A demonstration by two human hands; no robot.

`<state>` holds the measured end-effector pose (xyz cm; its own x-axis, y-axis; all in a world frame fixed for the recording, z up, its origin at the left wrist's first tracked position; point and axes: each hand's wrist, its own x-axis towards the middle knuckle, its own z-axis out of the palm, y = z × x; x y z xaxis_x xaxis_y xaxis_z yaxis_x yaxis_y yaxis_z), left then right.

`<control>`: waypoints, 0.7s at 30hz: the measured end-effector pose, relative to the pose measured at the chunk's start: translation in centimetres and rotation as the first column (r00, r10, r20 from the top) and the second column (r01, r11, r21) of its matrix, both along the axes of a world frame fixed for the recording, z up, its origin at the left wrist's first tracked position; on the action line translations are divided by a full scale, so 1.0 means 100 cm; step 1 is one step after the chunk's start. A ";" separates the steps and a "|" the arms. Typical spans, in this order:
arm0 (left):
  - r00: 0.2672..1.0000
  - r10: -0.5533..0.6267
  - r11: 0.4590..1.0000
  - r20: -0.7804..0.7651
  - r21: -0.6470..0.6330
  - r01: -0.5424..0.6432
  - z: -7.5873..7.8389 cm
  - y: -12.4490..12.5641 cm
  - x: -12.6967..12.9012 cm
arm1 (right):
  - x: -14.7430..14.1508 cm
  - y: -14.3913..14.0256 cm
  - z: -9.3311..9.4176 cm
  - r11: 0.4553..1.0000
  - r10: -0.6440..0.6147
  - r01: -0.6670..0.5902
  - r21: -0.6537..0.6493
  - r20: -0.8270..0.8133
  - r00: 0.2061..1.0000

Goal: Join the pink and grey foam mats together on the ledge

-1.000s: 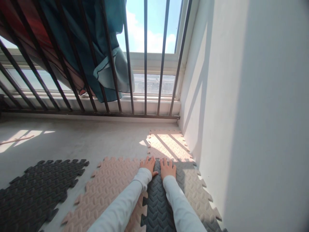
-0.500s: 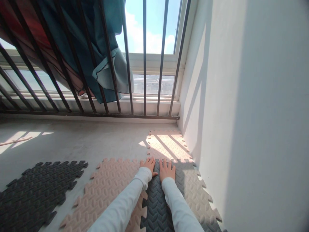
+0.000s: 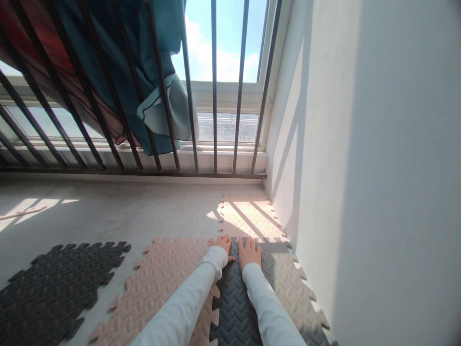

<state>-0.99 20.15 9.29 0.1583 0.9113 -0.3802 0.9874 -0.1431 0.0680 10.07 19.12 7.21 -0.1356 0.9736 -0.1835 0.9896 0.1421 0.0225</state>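
Note:
Flat on the mats, my left hand [image 3: 222,245] lies palm down where the pink foam mat [image 3: 169,278] meets the dark grey foam mat [image 3: 236,302]. Close beside it, my right hand [image 3: 249,254] presses on the dark grey mat near its far edge, fingers stretched forward. Both hands are open and grip nothing. Just beyond the fingertips a smaller-looking pink foam mat [image 3: 248,218] lies in striped sunlight, against the far edge of the grey one. My sleeves cover part of the grey and pink mats.
A separate black foam mat [image 3: 61,288] lies at the left, with a strip of floor between it and the pink one. A white wall [image 3: 396,192] rises at the right. Dark railings [image 3: 215,120] with hanging cloth [image 3: 118,72] stand before the window. A thin strip [image 3: 23,212] lies far left.
The view has shifted very slightly. Both hands stay in nearly the same place on the mats, and the mats themselves show no visible movement.

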 end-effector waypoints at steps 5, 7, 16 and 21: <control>1.000 -0.001 1.000 -0.009 -0.020 0.001 0.003 0.002 0.001 | 0.010 0.008 0.007 0.999 0.036 -0.036 0.013 -0.036 0.999; 1.000 0.000 1.000 -0.013 -0.021 0.000 0.006 0.003 0.002 | 0.018 0.008 0.009 0.999 0.052 -0.052 0.006 -0.054 0.997; 1.000 0.002 0.999 -0.008 -0.040 -0.002 0.006 0.003 0.002 | 0.045 0.005 0.007 0.999 -0.037 0.040 0.037 -0.076 0.996; 1.000 0.002 0.998 -0.009 -0.055 -0.002 0.005 0.003 0.002 | 0.064 0.017 0.013 1.000 -0.010 0.012 0.019 -0.096 0.995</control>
<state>-0.82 20.47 9.78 0.1527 0.8892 -0.4313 0.9883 -0.1372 0.0669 16.49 20.85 8.53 -0.1410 0.9784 -0.1510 0.9888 0.1317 -0.0695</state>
